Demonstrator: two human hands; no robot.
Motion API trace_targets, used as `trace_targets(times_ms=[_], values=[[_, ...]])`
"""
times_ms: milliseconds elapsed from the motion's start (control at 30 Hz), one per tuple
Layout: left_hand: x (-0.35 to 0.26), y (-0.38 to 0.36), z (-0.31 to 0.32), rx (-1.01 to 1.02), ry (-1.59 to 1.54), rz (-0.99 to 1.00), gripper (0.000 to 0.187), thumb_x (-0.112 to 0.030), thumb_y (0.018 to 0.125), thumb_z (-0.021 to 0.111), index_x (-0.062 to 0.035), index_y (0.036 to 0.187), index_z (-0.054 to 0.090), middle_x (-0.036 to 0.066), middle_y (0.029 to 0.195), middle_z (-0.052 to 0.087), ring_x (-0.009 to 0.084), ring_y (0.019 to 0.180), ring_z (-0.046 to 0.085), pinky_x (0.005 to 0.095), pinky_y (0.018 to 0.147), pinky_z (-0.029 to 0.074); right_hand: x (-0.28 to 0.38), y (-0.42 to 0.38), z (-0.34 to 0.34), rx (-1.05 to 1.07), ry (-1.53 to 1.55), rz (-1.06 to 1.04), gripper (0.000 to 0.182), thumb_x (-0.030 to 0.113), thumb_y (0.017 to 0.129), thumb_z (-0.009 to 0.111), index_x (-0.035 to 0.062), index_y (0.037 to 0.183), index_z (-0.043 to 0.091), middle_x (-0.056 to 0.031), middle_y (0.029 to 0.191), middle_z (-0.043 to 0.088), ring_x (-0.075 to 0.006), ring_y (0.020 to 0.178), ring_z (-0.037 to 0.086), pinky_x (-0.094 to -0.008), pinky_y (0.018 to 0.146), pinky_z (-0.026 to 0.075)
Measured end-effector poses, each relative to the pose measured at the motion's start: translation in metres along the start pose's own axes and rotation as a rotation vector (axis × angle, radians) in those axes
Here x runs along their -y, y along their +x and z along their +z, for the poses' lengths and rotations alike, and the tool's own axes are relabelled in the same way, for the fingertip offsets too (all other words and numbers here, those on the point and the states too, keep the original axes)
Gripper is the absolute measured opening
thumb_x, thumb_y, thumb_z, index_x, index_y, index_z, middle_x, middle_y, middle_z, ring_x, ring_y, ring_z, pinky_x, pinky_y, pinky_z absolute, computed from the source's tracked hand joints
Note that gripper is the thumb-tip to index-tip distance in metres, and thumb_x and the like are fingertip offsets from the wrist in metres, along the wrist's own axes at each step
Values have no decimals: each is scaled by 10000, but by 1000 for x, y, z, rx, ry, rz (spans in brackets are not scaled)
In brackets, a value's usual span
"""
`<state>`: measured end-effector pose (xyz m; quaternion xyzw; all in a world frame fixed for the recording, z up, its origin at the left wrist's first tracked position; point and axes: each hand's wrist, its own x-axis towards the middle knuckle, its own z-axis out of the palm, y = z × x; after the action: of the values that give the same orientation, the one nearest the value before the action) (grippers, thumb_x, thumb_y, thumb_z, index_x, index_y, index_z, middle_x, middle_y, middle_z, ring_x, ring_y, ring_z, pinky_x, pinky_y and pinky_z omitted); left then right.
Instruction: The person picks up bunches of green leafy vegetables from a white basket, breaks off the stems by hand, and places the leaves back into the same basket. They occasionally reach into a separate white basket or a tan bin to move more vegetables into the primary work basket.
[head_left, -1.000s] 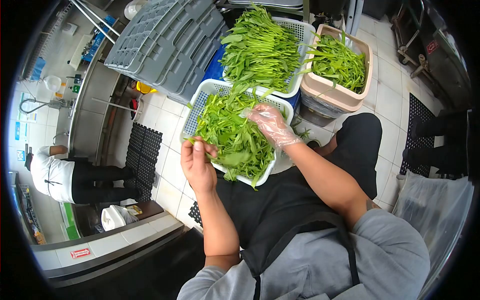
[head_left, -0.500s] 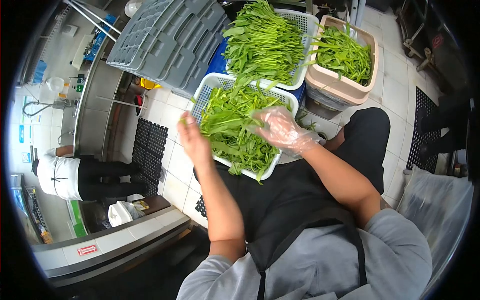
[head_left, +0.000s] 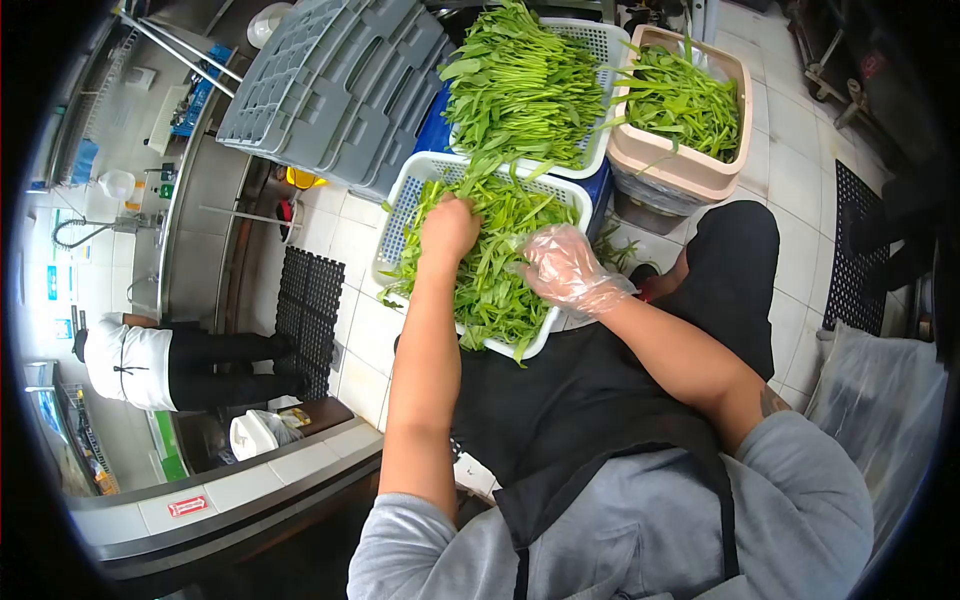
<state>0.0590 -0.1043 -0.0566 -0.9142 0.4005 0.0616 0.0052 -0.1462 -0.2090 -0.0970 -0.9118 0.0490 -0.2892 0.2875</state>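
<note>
My bare left hand is down in the pile of leafy greens that look like water spinach, its fingers curled into the leaves and their tips hidden. My right hand wears a clear plastic glove. It is closed at the right side of the same pile, its fingertips against the leaves. The loose greens fill a white perforated basket in front of my knees, and some leaves hang over its near rim.
Behind it, a second white basket holds long stems laid side by side. A beige bin with more greens stands to the right. Grey stacked racks rise at the left. A person in white bends at the far-left counter.
My left hand has moved right and down from the basket's left edge into the greens, its fingers now curled. My right hand has shifted slightly right and closed more.
</note>
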Motion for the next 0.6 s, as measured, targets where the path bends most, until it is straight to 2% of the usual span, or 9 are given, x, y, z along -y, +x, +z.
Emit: trace_targets(times_ms=[100, 133, 233, 300, 333, 367, 467, 567, 600], values=[[2, 0, -4, -1, -45, -1, 344, -259, 872, 741, -88, 1170, 745, 202, 1190, 671, 400, 1029, 686, 485, 913, 544, 1, 1, -3, 86, -38, 25, 200, 251, 798, 716, 52, 816, 714, -139, 764, 680, -357, 795, 674, -490, 776, 516], [7, -4, -11, -52, -107, 7, 342, -251, 863, 755, -79, 1157, 748, 201, 1182, 679, 397, 1050, 676, 484, 931, 538, -2, -1, -1, 36, -22, -5, 204, 253, 805, 721, 49, 811, 710, -142, 756, 673, -361, 788, 668, -495, 769, 515], [44, -20, -29, -304, -557, -1, 314, -202, 868, 776, -32, 1131, 745, 148, 1050, 712, 320, 984, 693, 409, 882, 531, -5, -2, 2, 77, -30, 9, 210, 258, 817, 726, 48, 822, 716, -141, 745, 663, -363, 778, 661, -494, 759, 512], [53, -43, -52, -376, -946, -175, 262, -187, 920, 749, -33, 1133, 747, 53, 872, 686, 176, 785, 638, 317, 726, 506, -2, 0, -2, 53, 46, 30, 201, 245, 830, 729, 45, 832, 719, -146, 756, 671, -367, 776, 665, -497, 746, 514], [50, -60, -73, -384, -1139, -250, 212, -161, 970, 707, -31, 1134, 747, -18, 775, 616, 68, 650, 501, 241, 589, 415, -1, 3, -4, 43, 86, 34, 196, 239, 836, 731, 43, 838, 721, -149, 762, 675, -369, 775, 666, -499, 740, 515], [61, -64, -69, -467, -1318, -186, 213, -149, 989, 695, -13, 1148, 733, -31, 754, 587, 37, 591, 427, 227, 523, 330, 0, 7, -3, 7, 154, 92, 197, 237, 846, 732, 40, 849, 725, -154, 773, 682, -372, 777, 671, -498, 739, 519], [74, -82, -78, -582, -1615, -126, 246, -135, 1007, 683, 21, 1196, 688, -8, 802, 608, 58, 601, 445, 235, 534, 345, 4, 28, -12, -27, 278, 200, 214, 228, 876, 748, 17, 907, 737, -183, 841, 720, -386, 816, 697, -477, 759, 548], [65, -93, -86, -679, -1677, -150, 253, -131, 1013, 675, 24, 1212, 670, 11, 827, 619, 67, 605, 450, 241, 538, 355, 13, 40, 0, -350, 281, 199, 280, 262, 888, 760, 6, 999, 736, -196, 873, 732, -393, 848, 706, -449, 794, 561], [69, -95, -84, -660, -1706, -112, 259, -132, 1016, 674, 29, 1217, 660, 29, 862, 639, 72, 613, 463, 244, 543, 370, 12, 41, 11, -302, 433, 235, 349, 280, 923, 753, 0, 1126, 707, -181, 967, 742, -346, 892, 717, -416, 812, 567]])
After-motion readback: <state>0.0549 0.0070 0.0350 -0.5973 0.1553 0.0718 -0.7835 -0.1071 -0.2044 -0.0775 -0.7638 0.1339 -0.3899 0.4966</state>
